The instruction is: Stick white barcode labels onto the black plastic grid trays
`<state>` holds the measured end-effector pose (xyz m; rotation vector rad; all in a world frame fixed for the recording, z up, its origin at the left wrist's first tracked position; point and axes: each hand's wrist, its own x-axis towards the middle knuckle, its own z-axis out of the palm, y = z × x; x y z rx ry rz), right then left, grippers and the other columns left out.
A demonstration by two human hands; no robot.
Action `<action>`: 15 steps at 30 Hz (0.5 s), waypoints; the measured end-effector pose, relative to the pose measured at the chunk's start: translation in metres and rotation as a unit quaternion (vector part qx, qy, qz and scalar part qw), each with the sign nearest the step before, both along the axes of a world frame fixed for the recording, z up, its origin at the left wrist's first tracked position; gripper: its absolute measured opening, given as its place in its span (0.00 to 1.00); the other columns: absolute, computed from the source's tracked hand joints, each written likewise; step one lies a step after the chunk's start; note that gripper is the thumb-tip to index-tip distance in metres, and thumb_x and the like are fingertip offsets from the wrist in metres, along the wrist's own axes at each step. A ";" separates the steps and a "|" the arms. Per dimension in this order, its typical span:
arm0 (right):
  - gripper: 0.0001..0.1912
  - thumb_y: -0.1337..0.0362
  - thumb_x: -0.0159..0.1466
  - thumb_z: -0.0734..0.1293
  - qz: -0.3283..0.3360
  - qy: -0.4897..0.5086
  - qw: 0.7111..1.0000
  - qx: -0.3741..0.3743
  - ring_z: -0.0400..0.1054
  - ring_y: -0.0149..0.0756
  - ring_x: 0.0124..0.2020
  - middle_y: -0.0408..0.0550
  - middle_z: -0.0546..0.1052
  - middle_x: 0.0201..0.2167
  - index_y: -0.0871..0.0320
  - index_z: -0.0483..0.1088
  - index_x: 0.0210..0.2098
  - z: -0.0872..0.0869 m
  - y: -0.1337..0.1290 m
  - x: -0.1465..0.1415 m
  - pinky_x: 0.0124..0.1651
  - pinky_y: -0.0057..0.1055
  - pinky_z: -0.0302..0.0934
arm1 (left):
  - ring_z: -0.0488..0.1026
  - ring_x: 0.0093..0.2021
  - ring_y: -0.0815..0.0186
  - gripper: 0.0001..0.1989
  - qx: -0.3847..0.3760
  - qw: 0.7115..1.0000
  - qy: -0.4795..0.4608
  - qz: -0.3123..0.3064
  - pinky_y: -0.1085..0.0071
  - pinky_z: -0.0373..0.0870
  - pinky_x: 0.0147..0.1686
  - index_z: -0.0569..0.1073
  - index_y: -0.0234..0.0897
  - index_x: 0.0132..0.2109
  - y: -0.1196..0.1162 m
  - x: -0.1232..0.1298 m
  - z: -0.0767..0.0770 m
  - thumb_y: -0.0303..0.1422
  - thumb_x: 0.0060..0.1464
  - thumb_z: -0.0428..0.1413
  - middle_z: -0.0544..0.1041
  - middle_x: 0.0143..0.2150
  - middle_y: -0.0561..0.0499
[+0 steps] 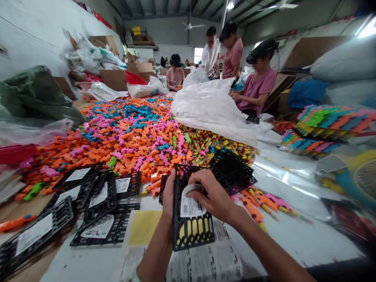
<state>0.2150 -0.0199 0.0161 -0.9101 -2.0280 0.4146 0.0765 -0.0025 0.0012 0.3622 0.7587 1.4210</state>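
A black slotted plastic tray (194, 233) is upright before me, and my left hand (169, 196) grips it along its left edge. On the tray's front lies a white printed label (188, 205), its top part curled away from the plastic. My right hand (210, 194) is closed on that curled part, thumb and fingers together. Below the tray, a sheet of printed labels (205, 262) with a yellow patch (145, 227) rests on the table. Several labelled black trays (101, 196) lie overlapping at the left.
A heap of orange, pink and blue plastic pieces (141, 145) spreads ahead. More black trays (232, 168) lie beyond my right hand. A white plastic bag (211, 105) covers yellow pieces (202, 143). Colourful filled trays (323, 125) and a fan (364, 176) stand right. Several people sit or stand behind.
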 end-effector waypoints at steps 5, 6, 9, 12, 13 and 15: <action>0.21 0.59 0.62 0.69 -0.029 -0.023 0.999 0.006 0.54 0.47 0.62 0.56 0.62 0.59 0.55 0.62 0.52 -0.007 -0.004 -0.003 0.62 0.47 0.52 | 0.77 0.45 0.60 0.16 -0.037 0.996 -0.011 -0.076 0.68 0.75 0.47 0.78 0.32 0.43 -0.014 -0.009 -0.003 0.40 0.56 0.57 0.81 0.39 0.50; 0.28 0.56 0.60 0.71 -0.049 -0.018 0.999 -0.009 0.55 0.49 0.62 0.57 0.61 0.60 0.55 0.59 0.55 -0.009 -0.003 -0.003 0.62 0.48 0.53 | 0.77 0.46 0.59 0.17 -0.046 0.994 -0.023 -0.097 0.66 0.75 0.48 0.78 0.32 0.44 -0.018 -0.009 -0.003 0.42 0.56 0.57 0.82 0.39 0.49; 0.36 0.50 0.59 0.71 -0.146 0.007 0.989 -0.034 0.61 0.49 0.57 0.58 0.66 0.56 0.57 0.55 0.60 -0.015 0.003 -0.003 0.59 0.50 0.58 | 0.77 0.47 0.57 0.18 -0.061 0.990 -0.044 -0.118 0.64 0.74 0.49 0.78 0.32 0.46 -0.029 -0.005 -0.004 0.41 0.55 0.58 0.82 0.40 0.47; 0.32 0.51 0.65 0.64 -0.207 -0.027 0.977 0.035 0.56 0.51 0.63 0.60 0.65 0.59 0.57 0.54 0.63 -0.022 0.001 -0.006 0.63 0.55 0.51 | 0.78 0.47 0.57 0.17 -0.072 0.990 -0.044 -0.109 0.65 0.74 0.50 0.78 0.33 0.46 -0.032 -0.005 -0.010 0.39 0.54 0.59 0.82 0.39 0.48; 0.32 0.52 0.67 0.62 -0.180 -0.060 0.980 0.066 0.52 0.50 0.65 0.60 0.63 0.61 0.57 0.51 0.65 -0.024 -0.003 -0.006 0.65 0.56 0.47 | 0.78 0.47 0.58 0.17 -0.070 0.992 -0.040 -0.097 0.66 0.74 0.50 0.78 0.33 0.47 -0.031 -0.008 -0.013 0.39 0.55 0.58 0.82 0.39 0.48; 0.32 0.54 0.69 0.59 -0.052 -0.142 0.982 0.110 0.47 0.46 0.69 0.57 0.60 0.65 0.57 0.46 0.68 -0.029 -0.019 -0.009 0.69 0.54 0.41 | 0.78 0.47 0.58 0.16 -0.052 0.996 -0.022 -0.065 0.66 0.74 0.50 0.77 0.35 0.47 -0.027 -0.017 -0.018 0.39 0.56 0.56 0.82 0.39 0.49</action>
